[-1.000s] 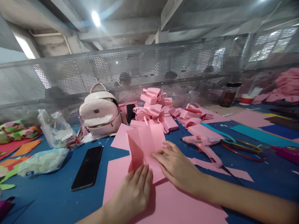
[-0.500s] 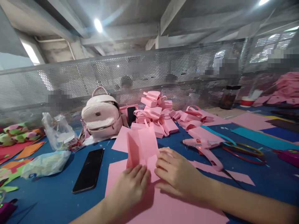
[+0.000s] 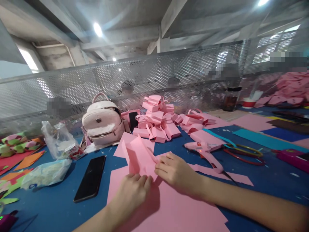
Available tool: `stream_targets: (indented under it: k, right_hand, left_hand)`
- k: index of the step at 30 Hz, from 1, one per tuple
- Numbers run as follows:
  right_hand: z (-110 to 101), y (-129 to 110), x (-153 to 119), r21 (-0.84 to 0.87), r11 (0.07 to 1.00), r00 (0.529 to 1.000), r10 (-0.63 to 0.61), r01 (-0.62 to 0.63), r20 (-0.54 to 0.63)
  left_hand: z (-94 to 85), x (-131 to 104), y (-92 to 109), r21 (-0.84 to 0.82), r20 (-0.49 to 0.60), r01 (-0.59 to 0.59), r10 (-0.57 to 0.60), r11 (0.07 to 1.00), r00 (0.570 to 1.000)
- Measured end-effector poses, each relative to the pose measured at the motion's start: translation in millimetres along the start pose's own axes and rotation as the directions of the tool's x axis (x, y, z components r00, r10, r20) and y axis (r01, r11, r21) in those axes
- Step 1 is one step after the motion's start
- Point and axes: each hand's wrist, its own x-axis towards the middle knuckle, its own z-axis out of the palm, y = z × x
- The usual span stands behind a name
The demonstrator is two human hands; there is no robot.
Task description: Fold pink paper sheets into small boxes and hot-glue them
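A partly folded pink paper box (image 3: 141,154) with raised walls stands between my hands, over flat pink sheets (image 3: 178,209). My left hand (image 3: 135,190) is closed on its near left edge, fingers curled over the paper. At the near right corner, my right hand (image 3: 177,170) grips the wall, with its thumb side hidden. A pink hot glue gun (image 3: 204,151) lies just beyond my right hand, its cord running toward my forearm. Pink paper offcuts (image 3: 224,175) are beside it.
Finished-looking pink paper bags (image 3: 159,120) are heaped at the back, beside a pale backpack (image 3: 102,124). A black phone (image 3: 90,178) lies left of my hands. Rolls of tape (image 3: 245,154), blue strips (image 3: 267,140) and a dark-lidded jar (image 3: 231,100) are to the right. A perforated metal screen (image 3: 135,74) stands behind.
The box's raised walls have tilted and spread, leaning left. My right hand has closed in on its right side, while my left hand stays at the near edge. The view has shifted slightly.
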Motion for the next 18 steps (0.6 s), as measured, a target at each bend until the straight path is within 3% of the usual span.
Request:
stream_targets:
  k: [5,8,11,18]
  right_hand:
    - [0.6,4.5,-2.5,0.082,0.997,1.0,0.002,0.0,-0.019]
    - [3.9,8.4,-3.8,0.135,0.988,0.995,0.083,-0.076,-0.053]
    - [7.1,11.4,-5.7,0.174,0.975,0.986,0.153,-0.14,-0.064]
    - [9.1,13.1,-10.3,0.252,0.957,0.985,0.164,-0.144,-0.061]
  left_hand:
    - [-26.1,14.4,-4.7,-0.09,0.077,0.117,-0.11,0.989,0.991]
    - [-41.0,30.0,-18.9,-0.158,0.123,0.149,-0.13,0.976,0.984]
    - [-44.4,48.5,-36.7,-0.217,0.158,0.172,-0.139,0.961,0.978]
    - [-39.6,91.6,-63.7,-0.385,0.251,0.059,0.043,0.921,0.967]
